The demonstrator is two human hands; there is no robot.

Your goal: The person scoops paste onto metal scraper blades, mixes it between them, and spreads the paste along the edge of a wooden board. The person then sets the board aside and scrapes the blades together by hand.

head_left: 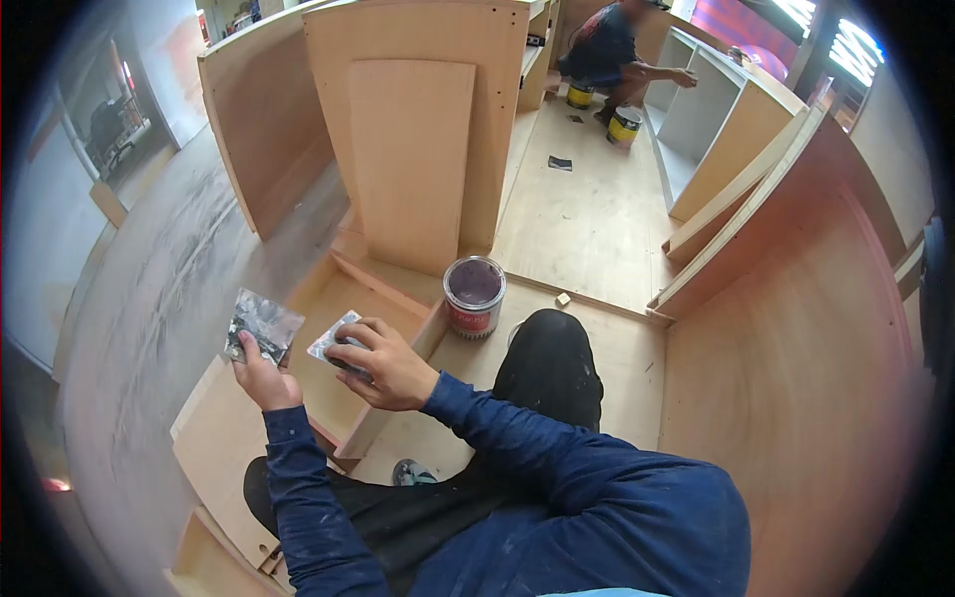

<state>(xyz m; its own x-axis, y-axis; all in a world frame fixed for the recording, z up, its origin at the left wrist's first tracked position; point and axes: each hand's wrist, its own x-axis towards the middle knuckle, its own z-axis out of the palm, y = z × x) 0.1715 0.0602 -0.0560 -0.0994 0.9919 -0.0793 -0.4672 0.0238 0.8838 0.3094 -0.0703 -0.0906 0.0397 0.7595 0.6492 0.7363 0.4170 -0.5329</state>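
Note:
My left hand (pixel 267 380) is closed on a square, paste-smeared plate (pixel 265 320), with the thumb on top of it. To its right, my right hand (pixel 394 364) curls its fingers around a flat, light-coloured scraper (pixel 328 337). The scraper's edge points toward the plate, and a small gap separates the two. Under both hands lies an open wooden drawer box (pixel 373 310). Beyond my right hand, near my knee, stands an open metal can (pixel 471 320) with a red label and greyish-purple residue inside.
A tall wooden panel (pixel 487 149) stands ahead, with a loose board (pixel 408 159) leaning on it. Cut boards (pixel 224 438) lie at the left. A large curved panel (pixel 786 328) rises on the right. Farther back, a person (pixel 604 50) squats near yellow cans (pixel 624 127) and a white-lined cabinet (pixel 701 85).

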